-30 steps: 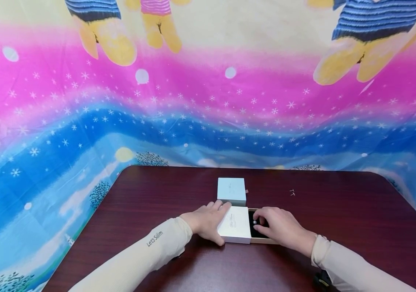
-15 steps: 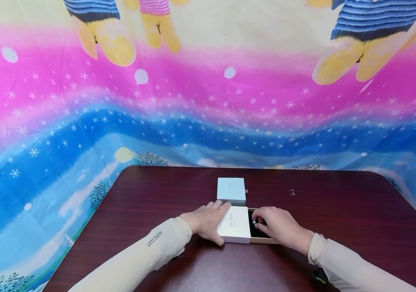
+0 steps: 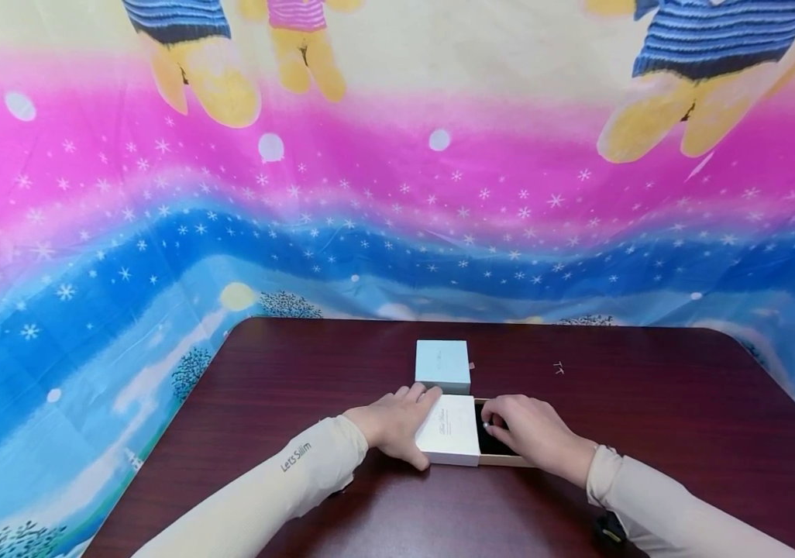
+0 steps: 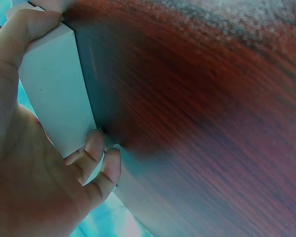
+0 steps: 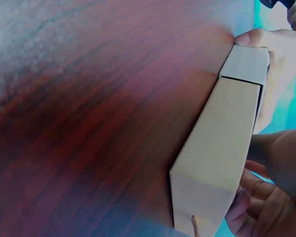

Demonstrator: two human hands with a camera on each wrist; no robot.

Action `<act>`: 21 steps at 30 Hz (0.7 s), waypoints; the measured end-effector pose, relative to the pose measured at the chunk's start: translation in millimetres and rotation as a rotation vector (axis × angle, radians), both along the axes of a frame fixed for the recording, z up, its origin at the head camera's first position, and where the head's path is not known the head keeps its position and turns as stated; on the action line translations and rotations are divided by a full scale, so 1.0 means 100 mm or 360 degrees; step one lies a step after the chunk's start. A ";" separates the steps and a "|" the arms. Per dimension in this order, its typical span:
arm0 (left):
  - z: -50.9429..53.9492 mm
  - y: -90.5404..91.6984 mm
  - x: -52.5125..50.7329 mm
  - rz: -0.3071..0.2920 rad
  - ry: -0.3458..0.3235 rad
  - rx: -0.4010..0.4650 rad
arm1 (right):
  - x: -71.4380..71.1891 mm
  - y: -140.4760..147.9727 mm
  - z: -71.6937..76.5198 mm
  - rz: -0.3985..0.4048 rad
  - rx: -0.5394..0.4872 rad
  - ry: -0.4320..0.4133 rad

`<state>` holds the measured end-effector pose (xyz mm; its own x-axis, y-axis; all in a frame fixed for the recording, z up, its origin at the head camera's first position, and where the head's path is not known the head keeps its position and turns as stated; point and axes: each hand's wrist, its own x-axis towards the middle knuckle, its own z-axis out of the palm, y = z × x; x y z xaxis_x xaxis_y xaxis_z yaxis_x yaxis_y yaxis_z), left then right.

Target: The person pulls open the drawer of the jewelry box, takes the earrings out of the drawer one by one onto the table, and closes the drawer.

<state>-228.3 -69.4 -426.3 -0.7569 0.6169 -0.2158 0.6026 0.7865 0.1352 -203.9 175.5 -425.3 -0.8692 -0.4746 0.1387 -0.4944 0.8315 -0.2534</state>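
A white drawer box [image 3: 448,430] with small print on its lid lies on the table, its sleeve in my left hand [image 3: 397,422]. In the left wrist view the thumb [image 4: 37,22] presses one end while the fingers bend round the other. To the right, the cardboard drawer [image 5: 217,133] with a black lining [image 3: 492,445] is pulled partly out. My right hand [image 3: 540,434] reaches over it, thumb and index finger pinching a small shiny bead-like piece [image 3: 486,424] just above the lining. The rest of that piece is hidden.
Directly behind the white box stands a pale blue box [image 3: 442,363] with a pink ribbon tab [image 3: 471,365]. Small thin silvery pieces [image 3: 559,368] lie farther right on the dark wood table [image 3: 328,356]. A printed cloth [image 3: 397,186] hangs behind the table.
The right thumb and index finger have closed together on the small shiny piece, and the right wrist has shifted slightly left. My left hand and both boxes stay in place.
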 end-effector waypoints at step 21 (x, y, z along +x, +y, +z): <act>-0.01 -0.01 -0.02 0.0006 0.0006 -0.0011 | 0.00 0.00 0.02 -0.0011 -0.0036 -0.0026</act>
